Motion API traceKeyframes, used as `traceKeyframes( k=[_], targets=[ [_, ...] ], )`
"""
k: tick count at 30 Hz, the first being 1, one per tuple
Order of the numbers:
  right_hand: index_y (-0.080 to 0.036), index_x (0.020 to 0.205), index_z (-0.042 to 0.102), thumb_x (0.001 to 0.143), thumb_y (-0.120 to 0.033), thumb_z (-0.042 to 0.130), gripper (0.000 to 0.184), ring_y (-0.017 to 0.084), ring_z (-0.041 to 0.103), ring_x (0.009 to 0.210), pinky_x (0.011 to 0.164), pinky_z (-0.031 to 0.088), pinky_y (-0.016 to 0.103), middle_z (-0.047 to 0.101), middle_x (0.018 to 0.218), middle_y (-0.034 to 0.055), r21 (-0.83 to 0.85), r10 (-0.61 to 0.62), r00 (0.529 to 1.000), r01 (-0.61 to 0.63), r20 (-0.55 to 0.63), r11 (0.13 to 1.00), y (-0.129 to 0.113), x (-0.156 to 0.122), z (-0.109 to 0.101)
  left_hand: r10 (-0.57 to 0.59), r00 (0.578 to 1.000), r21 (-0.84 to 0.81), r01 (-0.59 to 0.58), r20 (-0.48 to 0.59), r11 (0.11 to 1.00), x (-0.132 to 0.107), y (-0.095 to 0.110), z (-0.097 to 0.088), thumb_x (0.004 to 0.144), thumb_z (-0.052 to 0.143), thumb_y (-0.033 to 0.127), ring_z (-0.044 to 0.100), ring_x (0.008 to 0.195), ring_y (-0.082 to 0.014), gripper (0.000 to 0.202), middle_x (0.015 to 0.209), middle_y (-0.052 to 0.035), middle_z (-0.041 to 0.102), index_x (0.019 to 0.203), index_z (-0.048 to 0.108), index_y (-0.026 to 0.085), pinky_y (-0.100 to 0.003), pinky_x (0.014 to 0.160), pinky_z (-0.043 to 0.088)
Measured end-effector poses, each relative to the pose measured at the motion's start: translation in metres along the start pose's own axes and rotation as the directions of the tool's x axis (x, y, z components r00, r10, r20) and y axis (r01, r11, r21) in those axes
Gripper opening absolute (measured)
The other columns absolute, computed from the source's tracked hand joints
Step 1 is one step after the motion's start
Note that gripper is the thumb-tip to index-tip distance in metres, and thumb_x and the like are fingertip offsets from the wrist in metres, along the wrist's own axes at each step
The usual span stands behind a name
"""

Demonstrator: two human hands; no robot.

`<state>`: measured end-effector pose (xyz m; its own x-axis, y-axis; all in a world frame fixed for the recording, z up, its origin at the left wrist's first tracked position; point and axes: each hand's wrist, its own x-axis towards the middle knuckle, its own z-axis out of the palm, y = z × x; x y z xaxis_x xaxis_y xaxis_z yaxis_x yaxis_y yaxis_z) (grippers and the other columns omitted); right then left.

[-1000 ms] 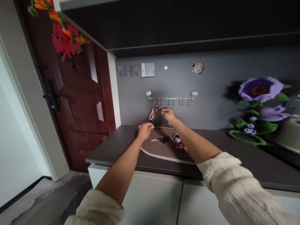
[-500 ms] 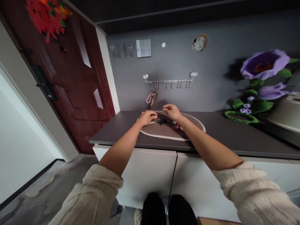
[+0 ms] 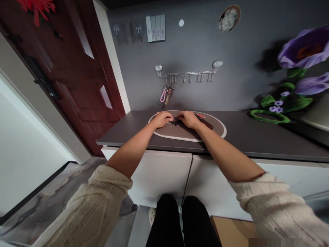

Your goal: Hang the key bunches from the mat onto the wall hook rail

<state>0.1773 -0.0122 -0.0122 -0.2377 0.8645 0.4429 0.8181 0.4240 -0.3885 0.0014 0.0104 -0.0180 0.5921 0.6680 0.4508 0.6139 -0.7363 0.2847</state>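
The left hand [image 3: 161, 119] and right hand [image 3: 189, 119] are on a bunch of keys [image 3: 173, 121] on the oval mat [image 3: 185, 136]. Their fingers [image 3: 169, 116] curl down on the keys, but you cannot tell if they grip. A brown key tag [image 3: 205, 122] lies right on the mat. Past the mat, more keys [image 3: 167, 95] hang from a metal hook rail [image 3: 189, 72].
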Motion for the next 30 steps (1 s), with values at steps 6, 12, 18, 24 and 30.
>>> traceKeyframes(
  k=[6, 12, 18, 24, 30],
  targets=[
    [-0.019, 0.083, 0.067, 0.072, -0.007, 0.051, 0.022, 0.016, 0.058, 0.08, 0.076, 0.039, 0.024, 0.067, 0.085, 0.0042, -0.119, -0.021, 0.999, 0.025, 0.032, 0.993, 0.0, 0.001, -0.001, -0.046, 0.998, -0.082, 0.042, -0.042, 0.996, 0.001, -0.002, 0.002, 0.077, 0.048, 0.026, 0.056, 0.083, -0.0133, 0.02, 0.087, -0.0019, 0.066, 0.082, 0.065, 0.016, -0.024, 0.078, 0.038],
    [-0.018, 0.079, 0.067, 0.07, -0.007, 0.054, 0.02, 0.016, 0.058, 0.078, 0.075, 0.039, 0.025, 0.067, 0.082, 0.0043, -0.057, -0.03, 0.999, 0.031, 0.019, 0.998, -0.002, 0.001, -0.002, -0.11, 0.989, -0.268, 0.079, -0.101, 0.96, 0.003, 0.002, 0.001, 0.076, 0.048, 0.022, 0.055, 0.074, -0.0115, 0.018, 0.079, -0.0031, 0.064, 0.079, 0.063, 0.011, -0.023, 0.073, 0.04],
    [-0.016, 0.079, 0.066, 0.069, -0.013, 0.057, 0.014, 0.012, 0.056, 0.07, 0.07, 0.04, 0.024, 0.065, 0.078, 0.0017, 0.109, 0.019, 1.0, -0.02, 0.004, 0.994, -0.009, 0.0, -0.007, -0.264, 0.955, -0.546, 0.15, -0.138, 0.824, 0.005, 0.003, 0.002, 0.074, 0.053, 0.024, 0.052, 0.066, -0.0095, 0.017, 0.073, -0.0022, 0.062, 0.078, 0.06, 0.01, -0.024, 0.069, 0.04],
    [-0.013, 0.078, 0.063, 0.069, -0.023, 0.059, 0.014, 0.01, 0.053, 0.06, 0.064, 0.042, 0.024, 0.064, 0.071, 0.0027, 0.454, 0.052, 0.999, -0.047, 0.002, 0.89, -0.014, 0.001, -0.007, -0.368, 0.922, -0.799, 0.128, -0.123, 0.588, 0.008, 0.003, 0.007, 0.068, 0.06, 0.023, 0.052, 0.064, -0.0082, 0.015, 0.069, -0.0017, 0.061, 0.076, 0.06, 0.01, -0.025, 0.07, 0.04],
    [-0.012, 0.074, 0.062, 0.064, -0.03, 0.064, 0.021, 0.009, 0.05, 0.057, 0.063, 0.042, 0.025, 0.062, 0.067, 0.0027, 0.607, 0.114, 0.993, -0.064, -0.043, 0.792, -0.015, 0.002, -0.006, -0.408, 0.907, -0.898, 0.092, -0.103, 0.431, 0.011, 0.002, 0.011, 0.063, 0.065, 0.024, 0.053, 0.062, -0.0076, 0.019, 0.067, -0.0009, 0.061, 0.074, 0.06, 0.01, -0.026, 0.072, 0.04]
  ],
)
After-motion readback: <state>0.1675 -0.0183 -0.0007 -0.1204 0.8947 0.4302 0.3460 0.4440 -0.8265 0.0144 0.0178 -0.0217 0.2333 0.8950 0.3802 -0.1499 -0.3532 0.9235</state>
